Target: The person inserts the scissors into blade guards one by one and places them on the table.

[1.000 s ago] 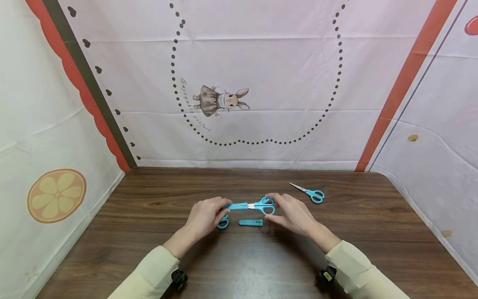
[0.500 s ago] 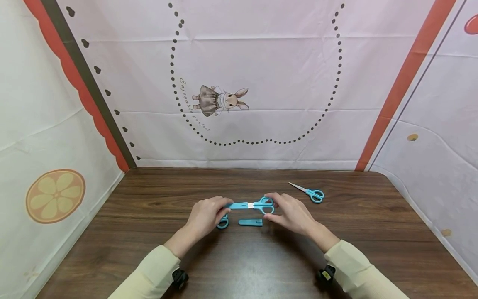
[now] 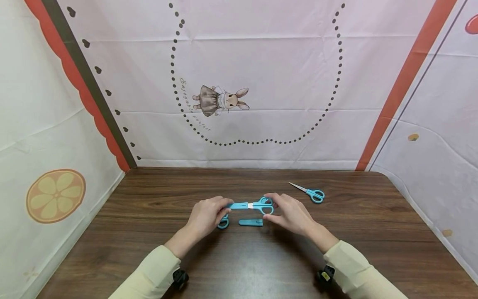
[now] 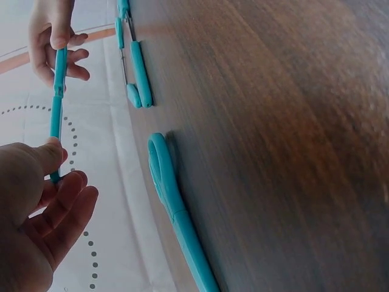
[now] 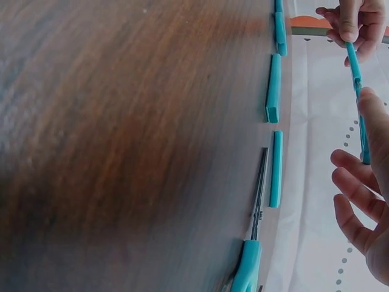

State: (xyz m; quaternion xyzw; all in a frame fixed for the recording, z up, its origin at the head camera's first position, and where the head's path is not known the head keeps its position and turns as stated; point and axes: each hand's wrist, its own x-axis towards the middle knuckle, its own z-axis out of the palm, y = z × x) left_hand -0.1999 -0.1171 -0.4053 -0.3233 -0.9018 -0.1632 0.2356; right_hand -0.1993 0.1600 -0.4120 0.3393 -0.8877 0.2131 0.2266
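A pair of blue-handled scissors (image 3: 257, 205) spans the space between my hands, raised over the table. A blue sheath (image 3: 240, 205) covers most of its blades, with a short strip of bare metal at the sheath's mouth. My left hand (image 3: 204, 216) pinches the sheath's closed end between thumb and fingers. At the other end, my right hand (image 3: 293, 214) holds the handle loops between thumb and fingertips. Sheathed scissors (image 4: 176, 207) lie on the table below my left hand, which hides most of them in the head view. A loose sheath (image 3: 251, 223) lies nearer me.
Unsheathed scissors (image 3: 315, 196) lie at the back right of the brown table (image 3: 168, 182). The right wrist view shows unsheathed scissors (image 5: 246, 267) on the table and another loose sheath (image 5: 276, 170). A printed cloth (image 3: 284, 83) hangs behind the table.
Both hands keep their hold on the sheathed scissors and stay nearly still. The things on the table have not moved.
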